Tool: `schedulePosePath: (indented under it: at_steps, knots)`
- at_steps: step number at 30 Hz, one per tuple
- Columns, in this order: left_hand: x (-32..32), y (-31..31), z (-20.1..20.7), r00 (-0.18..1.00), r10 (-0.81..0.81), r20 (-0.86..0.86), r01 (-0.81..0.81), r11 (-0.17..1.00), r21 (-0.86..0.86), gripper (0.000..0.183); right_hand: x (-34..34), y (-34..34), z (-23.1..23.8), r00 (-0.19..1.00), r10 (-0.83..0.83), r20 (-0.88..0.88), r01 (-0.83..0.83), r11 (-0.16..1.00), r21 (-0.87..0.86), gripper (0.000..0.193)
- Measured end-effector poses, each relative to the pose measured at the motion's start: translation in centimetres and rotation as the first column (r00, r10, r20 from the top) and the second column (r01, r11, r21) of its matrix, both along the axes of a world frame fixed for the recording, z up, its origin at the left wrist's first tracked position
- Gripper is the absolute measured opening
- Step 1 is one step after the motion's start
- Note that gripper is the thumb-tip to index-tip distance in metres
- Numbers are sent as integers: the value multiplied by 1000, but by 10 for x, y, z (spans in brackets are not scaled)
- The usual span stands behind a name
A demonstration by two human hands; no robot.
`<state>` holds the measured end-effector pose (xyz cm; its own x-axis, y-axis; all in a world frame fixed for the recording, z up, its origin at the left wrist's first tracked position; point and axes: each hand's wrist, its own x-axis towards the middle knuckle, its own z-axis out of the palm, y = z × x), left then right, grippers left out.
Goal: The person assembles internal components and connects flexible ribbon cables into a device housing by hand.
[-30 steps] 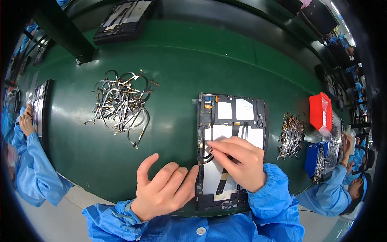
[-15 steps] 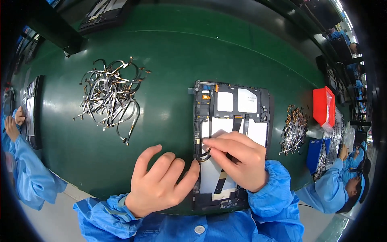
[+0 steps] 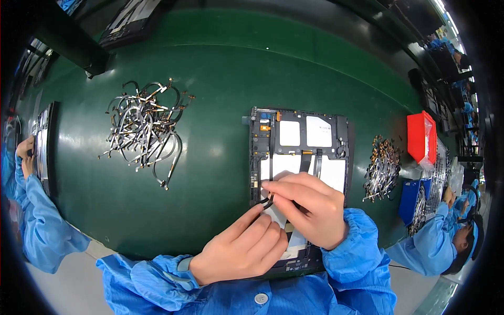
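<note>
An opened tablet-like device (image 3: pixel 336 142), with a black frame and white panels inside, lies on the green table in front of me. Over its left side, my right hand (image 3: pixel 310 207) pinches a thin black flex cable (image 3: pixel 268 202) between thumb and index finger. The fingertip of my left hand (image 3: pixel 244 244) meets the same cable at the device's left edge. Its other fingers are curled together over the lower part of the device, and its thumb is hidden. Where the cable's ends lie is hidden by my fingers.
A tangled pile of flex cables (image 3: pixel 144 123) lies at left, and a heap of small cable parts (image 3: pixel 382 170) at right. Beyond that heap are a red bin (image 3: pixel 420 137) and a blue bin (image 3: pixel 411 199). Co-workers in blue sleeves (image 3: pixel 50 220) sit on both sides.
My left hand has moved right and turned; its spread fingers have curled in, with the index finger at the cable. My right hand keeps its pinch. The device appears shifted slightly left.
</note>
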<state>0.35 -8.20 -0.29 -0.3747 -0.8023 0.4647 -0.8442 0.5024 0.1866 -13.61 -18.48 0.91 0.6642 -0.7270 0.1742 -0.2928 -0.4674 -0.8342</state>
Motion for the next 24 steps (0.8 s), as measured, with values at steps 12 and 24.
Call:
schedulePosePath:
  at_steps: [12, 24]
  knots:
    - [-9, 0, 0, 973, 195, 121, -198, 980, 9, 11, 0, -9, -9, 992, -104, -66, 96, 990, -108, 24]
    - [-8, 0, 2, 966, 214, 147, -222, 974, 46, 15, 6, -22, -8, 991, -135, -22, 135, 991, -1, 12]
